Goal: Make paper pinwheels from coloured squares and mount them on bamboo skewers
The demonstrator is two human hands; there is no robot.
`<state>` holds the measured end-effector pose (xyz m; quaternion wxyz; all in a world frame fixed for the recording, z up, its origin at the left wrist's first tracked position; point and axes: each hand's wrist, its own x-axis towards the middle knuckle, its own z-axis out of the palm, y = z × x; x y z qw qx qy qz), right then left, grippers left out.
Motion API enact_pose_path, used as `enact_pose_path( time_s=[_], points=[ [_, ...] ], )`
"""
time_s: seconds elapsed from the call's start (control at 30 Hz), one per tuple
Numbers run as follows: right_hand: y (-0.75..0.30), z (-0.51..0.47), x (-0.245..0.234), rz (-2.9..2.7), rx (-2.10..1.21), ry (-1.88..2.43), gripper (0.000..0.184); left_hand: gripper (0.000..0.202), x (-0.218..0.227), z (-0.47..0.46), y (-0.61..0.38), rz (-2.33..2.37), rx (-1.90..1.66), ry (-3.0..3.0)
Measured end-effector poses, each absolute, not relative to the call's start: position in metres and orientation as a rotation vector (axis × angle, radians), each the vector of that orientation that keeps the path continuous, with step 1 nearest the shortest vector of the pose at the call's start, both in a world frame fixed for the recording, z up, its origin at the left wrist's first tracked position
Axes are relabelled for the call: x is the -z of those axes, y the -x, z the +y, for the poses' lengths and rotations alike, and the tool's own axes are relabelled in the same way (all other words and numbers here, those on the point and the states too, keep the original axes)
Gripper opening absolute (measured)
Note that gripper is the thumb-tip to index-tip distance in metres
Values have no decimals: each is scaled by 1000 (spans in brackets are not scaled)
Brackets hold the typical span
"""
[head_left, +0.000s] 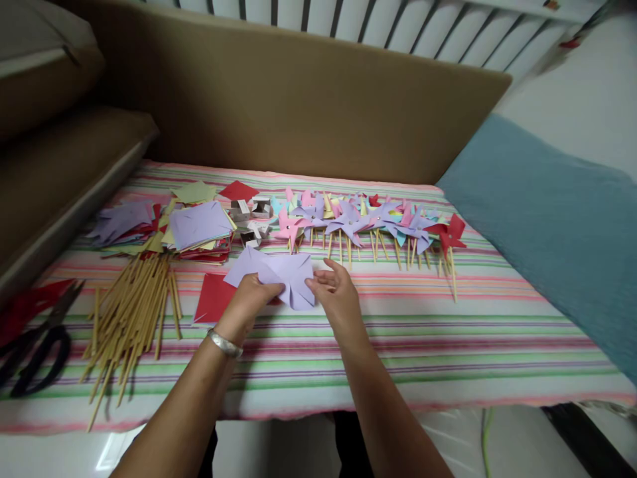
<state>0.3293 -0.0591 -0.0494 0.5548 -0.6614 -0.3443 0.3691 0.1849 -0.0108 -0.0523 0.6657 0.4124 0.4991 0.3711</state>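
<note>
My left hand is closed on a light purple paper square, with its thumb pressed near the middle. The paper has slits running in from its corners, and one part curls inward. At its right edge, the thumb of my right hand touches a corner; the fingers are curled, and the thumb and forefinger look slightly apart. Another purple sheet lies just behind the left fingers. Beneath is a red paper sheet, partly covered by my left hand.
Finished paper pinwheels on sticks lie in a row at the back. Small white boxes and a stack of slit paper squares are left of them. Wooden sticks and black-handled scissors lie farther left on the striped cloth.
</note>
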Motion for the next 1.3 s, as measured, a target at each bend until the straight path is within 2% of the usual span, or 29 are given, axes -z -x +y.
enact_pose_path(
  time_s=[0.07,0.17,0.43,0.63,0.83,1.0,1.3],
  points=[
    [-330,-60,50,-763,-1084,1438,73,16,53,-12,-185,1108,-767,-967],
    [-328,-61,54,-688,-1254,1329,75,14,54,-16,-188,1076,-696,-1019],
    [-327,-62,57,-638,-1198,1405,76,13,52,-20,-192,1054,-670,-1005],
    [-328,-58,60,-538,-1127,1250,67,28,48,-20,-188,774,-671,-788],
    [-326,-55,59,-529,-1055,1142,65,26,52,-22,-188,667,-663,-707],
    [-324,-56,59,-550,-1025,1167,64,34,54,-23,-191,688,-689,-707],
    [-322,-56,56,-499,-1057,1138,60,28,53,-23,-194,723,-731,-707]
  ],
)
